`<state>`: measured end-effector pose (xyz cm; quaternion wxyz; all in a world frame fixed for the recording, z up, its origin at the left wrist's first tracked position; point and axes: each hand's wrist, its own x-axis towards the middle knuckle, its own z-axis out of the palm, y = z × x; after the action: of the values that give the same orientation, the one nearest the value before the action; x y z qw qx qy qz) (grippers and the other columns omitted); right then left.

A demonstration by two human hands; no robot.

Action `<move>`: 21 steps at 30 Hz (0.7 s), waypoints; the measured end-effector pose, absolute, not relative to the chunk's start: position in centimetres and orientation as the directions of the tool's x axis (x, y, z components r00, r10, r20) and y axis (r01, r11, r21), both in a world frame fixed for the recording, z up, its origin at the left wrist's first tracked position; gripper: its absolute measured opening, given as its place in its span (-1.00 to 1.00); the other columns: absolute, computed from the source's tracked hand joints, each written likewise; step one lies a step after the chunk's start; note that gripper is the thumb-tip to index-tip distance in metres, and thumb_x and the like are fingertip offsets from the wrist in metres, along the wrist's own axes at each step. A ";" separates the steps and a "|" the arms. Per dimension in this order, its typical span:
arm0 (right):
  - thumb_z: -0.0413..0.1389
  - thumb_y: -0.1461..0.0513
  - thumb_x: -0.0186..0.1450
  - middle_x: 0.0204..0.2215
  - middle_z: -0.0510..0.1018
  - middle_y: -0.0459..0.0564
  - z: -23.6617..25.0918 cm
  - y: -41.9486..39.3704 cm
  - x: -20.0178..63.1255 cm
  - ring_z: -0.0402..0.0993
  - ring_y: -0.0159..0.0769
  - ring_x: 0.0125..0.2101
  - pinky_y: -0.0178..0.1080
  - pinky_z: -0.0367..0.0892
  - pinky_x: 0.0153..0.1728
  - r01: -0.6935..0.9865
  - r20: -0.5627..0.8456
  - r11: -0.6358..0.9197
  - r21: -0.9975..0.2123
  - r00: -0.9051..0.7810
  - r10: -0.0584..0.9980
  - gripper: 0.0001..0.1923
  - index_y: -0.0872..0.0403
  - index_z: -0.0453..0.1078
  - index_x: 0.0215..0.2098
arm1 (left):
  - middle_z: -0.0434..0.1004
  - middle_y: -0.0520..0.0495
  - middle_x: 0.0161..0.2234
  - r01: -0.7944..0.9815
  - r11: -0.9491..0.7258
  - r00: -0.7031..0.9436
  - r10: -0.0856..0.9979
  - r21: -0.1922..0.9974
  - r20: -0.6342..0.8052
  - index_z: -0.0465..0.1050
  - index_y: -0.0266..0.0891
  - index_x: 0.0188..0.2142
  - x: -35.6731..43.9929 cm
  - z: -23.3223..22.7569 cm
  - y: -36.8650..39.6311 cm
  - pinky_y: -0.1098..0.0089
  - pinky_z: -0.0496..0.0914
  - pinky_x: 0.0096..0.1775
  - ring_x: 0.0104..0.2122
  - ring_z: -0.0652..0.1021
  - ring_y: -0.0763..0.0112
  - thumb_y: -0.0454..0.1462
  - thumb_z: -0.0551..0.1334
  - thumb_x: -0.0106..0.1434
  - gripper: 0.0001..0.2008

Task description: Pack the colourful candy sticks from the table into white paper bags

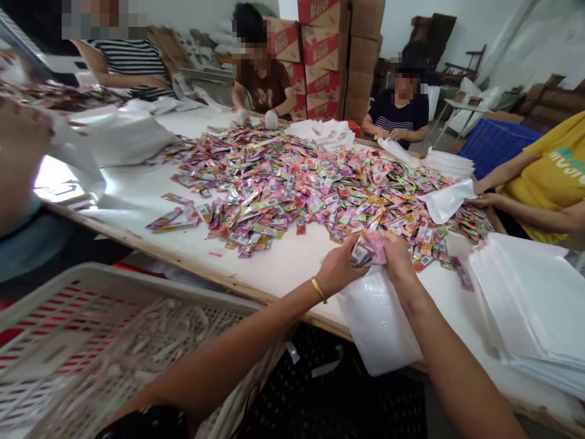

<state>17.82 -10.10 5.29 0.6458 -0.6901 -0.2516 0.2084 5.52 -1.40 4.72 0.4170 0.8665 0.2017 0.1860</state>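
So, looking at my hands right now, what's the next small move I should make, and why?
Probably ease the bunch of small packets down into the white bag. Your left hand grips the bunch at the bag's top end, your right hand is up against it there, and the bag extends below them. Whether its mouth is open, I can't tell.

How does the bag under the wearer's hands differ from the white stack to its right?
The bag looks single, while the white stack has many layers. The bag extends past the near edge of the table; the stack rests on the table. The bag is just below the left hand and right hand, while no hand touches the stack. Both look whitish.
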 end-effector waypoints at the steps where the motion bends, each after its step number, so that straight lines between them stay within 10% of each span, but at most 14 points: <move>1: 0.15 -0.01 0.07 -0.55 0.51 -0.06 6.6 -10.0 17.6 0.40 -0.29 -0.49 -0.24 0.33 -0.40 0.073 0.073 0.024 -0.997 0.800 0.596 -0.67 0.11 0.47 -0.46 | 0.56 -0.08 -0.24 0.179 -0.664 0.851 0.474 0.726 0.224 0.27 -0.23 0.07 5.5 6.3 -1.1 0.33 0.41 -0.21 -0.25 0.56 0.24 -0.18 0.35 0.02 -0.38; 8: 0.17 0.11 0.18 -0.33 0.55 -0.05 11.7 -10.8 14.3 0.45 -0.34 -0.35 -0.26 0.35 -0.30 0.249 0.388 0.384 -0.889 0.856 0.342 -0.77 0.10 0.49 -0.31 | 0.56 -0.07 -0.20 -0.104 -0.918 0.954 0.016 0.384 0.298 0.34 -0.22 0.02 4.5 16.4 1.0 0.41 0.36 -0.22 -0.23 0.55 0.28 -0.16 0.29 0.13 -0.54; 14: 0.13 0.03 0.24 -0.39 0.50 -0.08 10.1 -11.6 12.2 0.41 -0.37 -0.37 -0.27 0.35 -0.30 0.209 0.343 0.412 -0.887 0.895 0.285 -0.72 0.09 0.45 -0.31 | 0.56 -0.14 -0.15 -0.100 -0.980 0.979 -0.066 0.175 0.194 0.38 -0.24 0.00 4.2 17.4 0.5 0.39 0.34 -0.18 -0.18 0.54 0.24 -0.18 0.27 0.16 -0.59; 21: 0.11 0.03 0.28 -0.31 0.57 0.00 9.4 -12.5 10.9 0.47 -0.33 -0.32 -0.22 0.38 -0.22 0.195 0.318 0.356 -0.914 0.890 0.327 -0.68 0.11 0.48 -0.23 | 0.57 -0.06 -0.19 -0.160 -0.952 0.987 -0.158 0.260 0.030 0.46 -0.22 -0.10 4.8 15.7 1.1 0.43 0.34 -0.14 -0.21 0.54 0.33 -0.21 0.24 0.19 -0.72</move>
<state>10.91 -12.47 9.41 0.7904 -0.5659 -0.2309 0.0417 4.81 1.15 15.74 0.1320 0.9880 -0.0805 0.0047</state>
